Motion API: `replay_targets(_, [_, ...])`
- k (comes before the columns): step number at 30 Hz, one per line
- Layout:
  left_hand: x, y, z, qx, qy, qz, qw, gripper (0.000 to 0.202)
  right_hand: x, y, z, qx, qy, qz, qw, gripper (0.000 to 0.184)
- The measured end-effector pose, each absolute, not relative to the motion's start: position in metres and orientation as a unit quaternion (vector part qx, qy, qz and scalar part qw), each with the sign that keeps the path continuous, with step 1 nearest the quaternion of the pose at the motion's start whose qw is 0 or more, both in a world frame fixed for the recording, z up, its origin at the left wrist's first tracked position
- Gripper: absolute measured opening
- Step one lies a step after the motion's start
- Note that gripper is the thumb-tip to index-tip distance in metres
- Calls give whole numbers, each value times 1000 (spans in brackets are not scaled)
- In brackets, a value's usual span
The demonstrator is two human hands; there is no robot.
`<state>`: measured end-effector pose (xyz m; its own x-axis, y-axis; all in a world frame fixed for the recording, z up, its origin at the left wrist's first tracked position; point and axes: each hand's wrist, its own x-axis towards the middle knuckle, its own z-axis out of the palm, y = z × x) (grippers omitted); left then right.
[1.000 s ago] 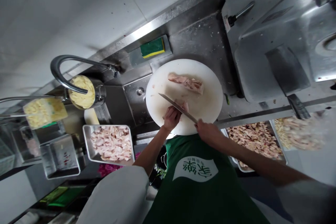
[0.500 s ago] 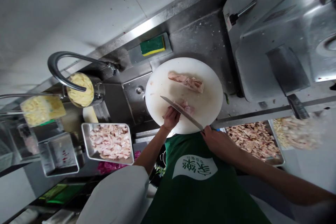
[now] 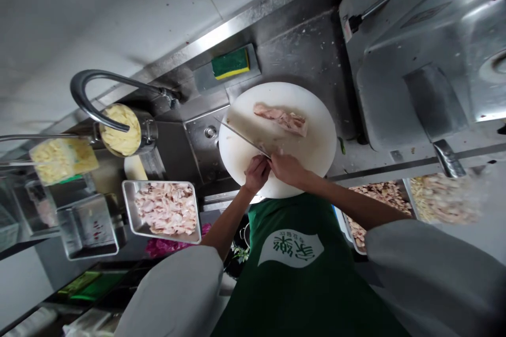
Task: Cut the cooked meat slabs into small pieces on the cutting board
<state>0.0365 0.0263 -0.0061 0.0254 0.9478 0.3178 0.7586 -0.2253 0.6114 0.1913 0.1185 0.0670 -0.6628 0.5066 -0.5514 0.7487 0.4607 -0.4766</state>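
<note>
A round white cutting board (image 3: pixel 316 152) lies before me with a long strip of raw meat (image 3: pixel 281 118) on its far half. My right hand (image 3: pixel 288 169) is closed round the handle of a knife (image 3: pixel 242 137), whose blade points up and left past the board's edge. Right beside it, my left hand (image 3: pixel 256 172) has its fingers curled down on the board, close to the knife's heel. A smaller piece of meat there is mostly hidden by both hands.
A metal tray of cut meat (image 3: pixel 168 209) stands at the left, below a pot of pale yellow slices (image 3: pixel 120 134) and a curved faucet (image 3: pixel 85 84). Behind the board lies a green and yellow sponge (image 3: pixel 230 64). A cleaver (image 3: pixel 435 102) rests at the right, above another meat tray (image 3: pixel 381 195).
My right hand has moved left and forward across the board with the knife, coming up against my left hand. The blade now reaches beyond the board's left edge. My left hand stays nearly in place.
</note>
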Motion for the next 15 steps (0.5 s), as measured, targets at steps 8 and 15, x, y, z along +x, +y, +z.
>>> replay_targets(8, [32, 21, -9, 695, 622, 324, 159, 19, 225, 110, 90, 389, 845, -324, 173, 43])
replay_targets(15, [32, 23, -13, 708, 622, 296, 157, 16, 263, 65, 128, 386, 811, -343, 274, 31])
